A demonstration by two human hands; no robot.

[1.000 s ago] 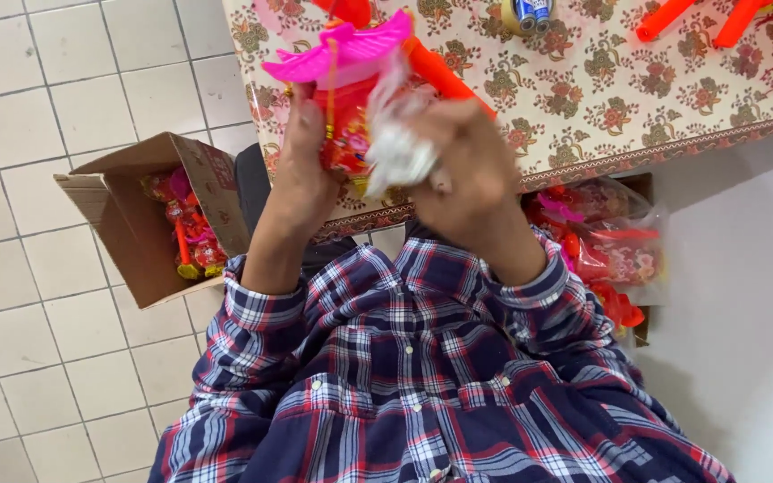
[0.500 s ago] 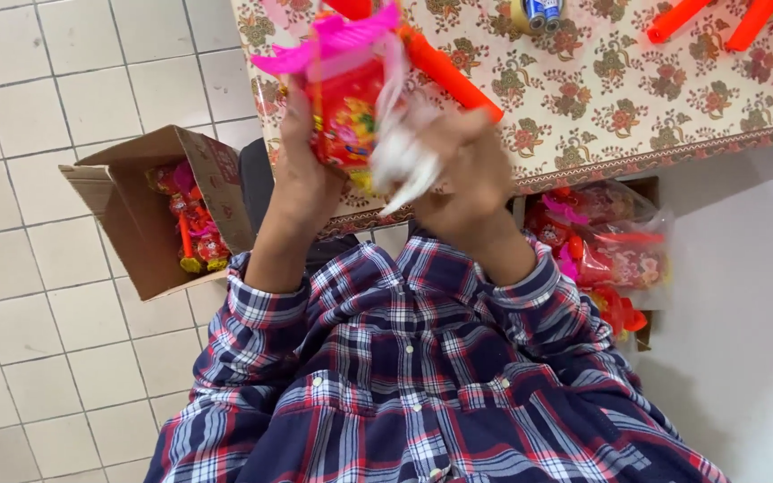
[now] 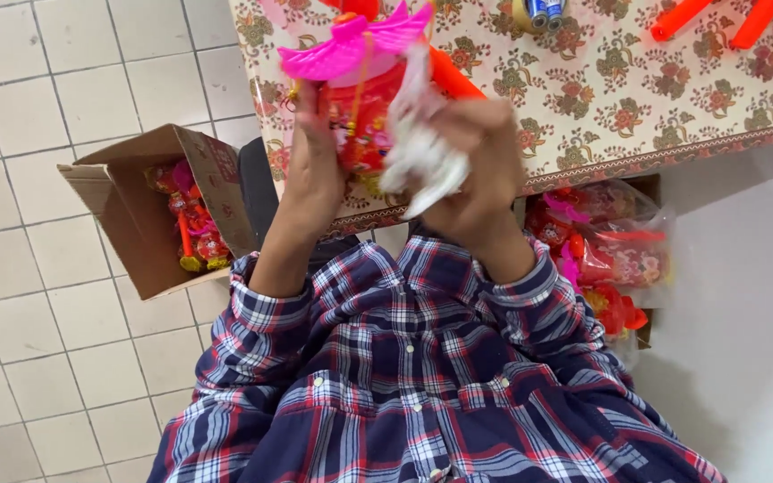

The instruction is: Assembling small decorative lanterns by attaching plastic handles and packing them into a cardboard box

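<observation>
Red-pink lantern [image 3: 360, 98] higher, hands [image 3: 315, 170] tighter.

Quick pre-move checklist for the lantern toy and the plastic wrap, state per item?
1. Left hand grips red lantern toy: ok.
2. Right hand holds clear plastic wrap: ok.
3. Wrap fully off the toy: cannot tell, blurred.
4. Pink roof piece on top of the toy: ok.
5. Open cardboard box at left, toys inside: ok.
6. Floral table beyond the hands: ok.
</observation>
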